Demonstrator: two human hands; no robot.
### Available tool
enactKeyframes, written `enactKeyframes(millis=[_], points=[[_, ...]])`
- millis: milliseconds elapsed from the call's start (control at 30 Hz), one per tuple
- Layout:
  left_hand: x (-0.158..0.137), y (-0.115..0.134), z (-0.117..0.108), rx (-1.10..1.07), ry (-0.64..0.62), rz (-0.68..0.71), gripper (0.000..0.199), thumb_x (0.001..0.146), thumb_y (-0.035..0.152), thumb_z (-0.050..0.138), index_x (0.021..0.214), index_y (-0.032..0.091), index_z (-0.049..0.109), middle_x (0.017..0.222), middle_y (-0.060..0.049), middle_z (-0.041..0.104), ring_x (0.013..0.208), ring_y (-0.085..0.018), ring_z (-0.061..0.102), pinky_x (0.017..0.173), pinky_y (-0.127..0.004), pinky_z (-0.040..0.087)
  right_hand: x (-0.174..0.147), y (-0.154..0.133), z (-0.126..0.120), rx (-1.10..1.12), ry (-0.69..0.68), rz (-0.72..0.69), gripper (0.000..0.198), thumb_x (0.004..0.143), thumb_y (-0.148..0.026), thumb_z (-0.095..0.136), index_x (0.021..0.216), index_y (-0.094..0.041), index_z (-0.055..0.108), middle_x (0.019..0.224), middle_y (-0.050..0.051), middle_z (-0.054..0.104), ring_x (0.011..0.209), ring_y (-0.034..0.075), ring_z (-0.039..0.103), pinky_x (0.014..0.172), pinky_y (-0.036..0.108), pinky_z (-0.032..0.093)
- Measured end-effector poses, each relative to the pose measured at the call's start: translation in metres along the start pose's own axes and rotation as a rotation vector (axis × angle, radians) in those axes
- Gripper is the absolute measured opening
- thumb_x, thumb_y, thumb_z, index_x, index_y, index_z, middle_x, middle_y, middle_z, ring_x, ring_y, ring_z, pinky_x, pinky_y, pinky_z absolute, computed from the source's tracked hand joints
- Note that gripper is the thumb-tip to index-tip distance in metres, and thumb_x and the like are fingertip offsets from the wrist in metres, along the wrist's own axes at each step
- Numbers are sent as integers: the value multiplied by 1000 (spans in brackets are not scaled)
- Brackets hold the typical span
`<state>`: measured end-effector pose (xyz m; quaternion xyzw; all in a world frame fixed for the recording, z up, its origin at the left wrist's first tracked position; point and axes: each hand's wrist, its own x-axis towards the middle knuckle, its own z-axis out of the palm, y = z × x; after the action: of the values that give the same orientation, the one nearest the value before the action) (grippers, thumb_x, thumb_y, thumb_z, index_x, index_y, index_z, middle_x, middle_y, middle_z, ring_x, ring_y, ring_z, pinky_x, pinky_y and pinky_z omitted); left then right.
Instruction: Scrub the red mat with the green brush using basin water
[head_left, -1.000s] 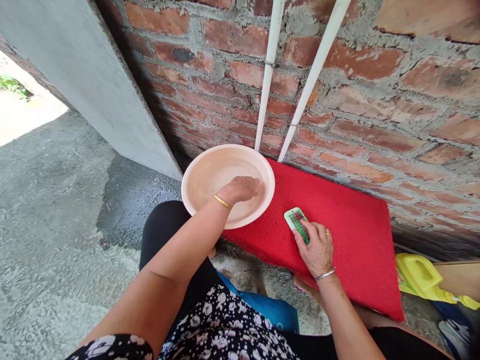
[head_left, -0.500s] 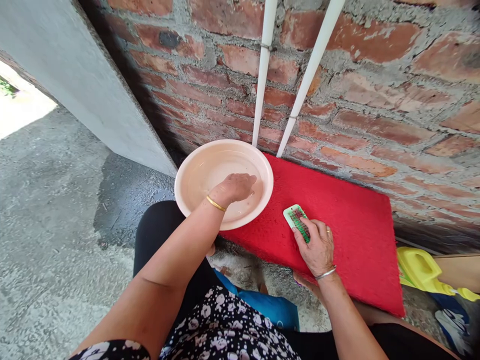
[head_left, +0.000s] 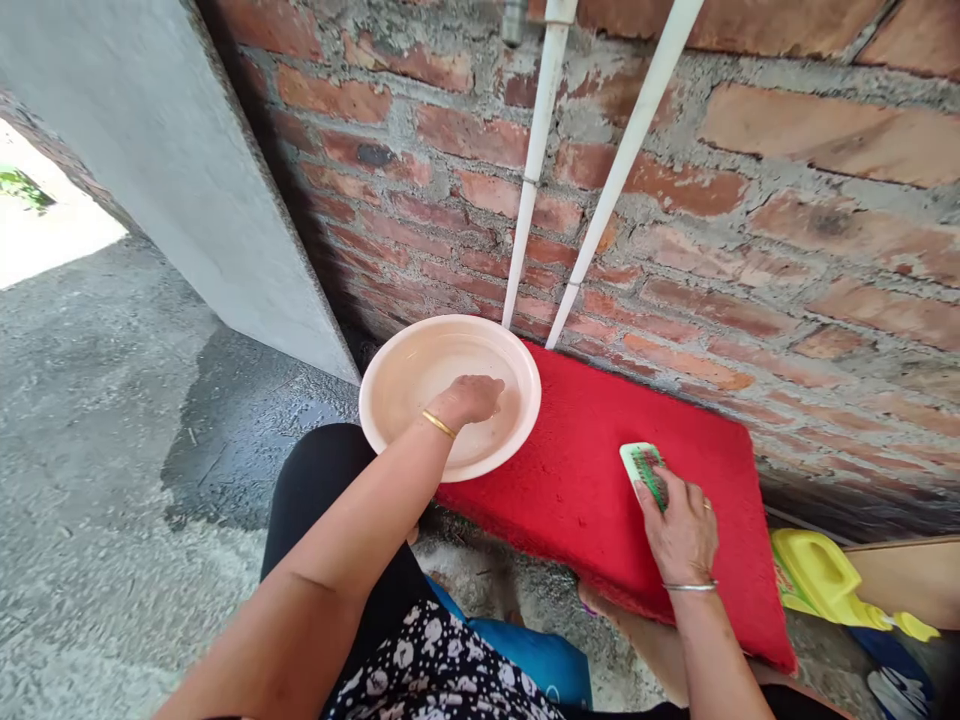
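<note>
My right hand (head_left: 681, 530) grips a small scrub brush (head_left: 643, 470) with a pale green, white-edged body and green bristles that face up. The thumb lies along one side and the fingers reach over the other. Beneath it is a red, fuzzy-looking cloth or mat (head_left: 577, 430) covering a low rectangular surface. My left hand (head_left: 474, 398), with a gold bangle at the wrist, dips into a pale pink basin (head_left: 375, 440) of water. Its fingers point down and are mostly hidden, so whether they hold anything cannot be seen.
Two white pipes (head_left: 534, 170) run down the brick wall (head_left: 480, 130) behind the basin. A grey slab (head_left: 187, 170) leans at the left. A yellow jug (head_left: 821, 580) lies at the right, near a shoe (head_left: 896, 693). Wet concrete floor (head_left: 247, 430) shows at the left.
My right hand has moved to the right across the red cloth with the scrub brush. My left hand stays in the basin, its fingers now more tucked down. The view has shifted slightly.
</note>
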<state>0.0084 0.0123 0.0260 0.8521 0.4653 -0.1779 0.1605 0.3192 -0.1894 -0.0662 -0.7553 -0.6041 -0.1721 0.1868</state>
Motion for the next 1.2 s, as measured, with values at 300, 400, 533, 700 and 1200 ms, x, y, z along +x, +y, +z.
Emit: enactKeyframes(millis=[300,400,533,700,1200], points=[[10,-5,5,-73,11,-4,34,91,31,52,121,17,54,127,-17,63,117,-28,61,94,-41,49,2,12,-3,69,46,76,53,90,-65,39,104,-21,65,82,9,60,70,23,51,64,37,40],[14,-7,6,-104,18,-3,34,88,33,53,118,18,54,127,-17,63,114,-28,62,92,-39,49,-3,-37,-2,255,-14,-110,38,92,-54,45,107,-23,62,92,7,63,82,22,56,74,36,45],[19,-11,8,-139,16,-16,32,87,36,53,113,19,55,125,-15,65,110,-27,63,91,-38,50,-15,-101,0,295,-76,-341,26,94,-37,49,114,-26,62,100,6,63,90,20,57,83,35,44],[26,-15,12,-197,10,-39,27,82,37,57,105,21,55,118,-9,67,103,-25,63,88,-37,50,-8,-95,2,171,-109,-280,30,95,-40,45,115,-26,64,99,6,63,89,20,55,82,33,42],[37,-26,27,-360,24,-63,35,70,38,67,98,20,55,95,-2,65,81,-20,62,67,-29,51,-9,3,-5,138,-79,154,50,93,-58,36,112,-20,63,97,11,63,85,23,56,76,34,44]])
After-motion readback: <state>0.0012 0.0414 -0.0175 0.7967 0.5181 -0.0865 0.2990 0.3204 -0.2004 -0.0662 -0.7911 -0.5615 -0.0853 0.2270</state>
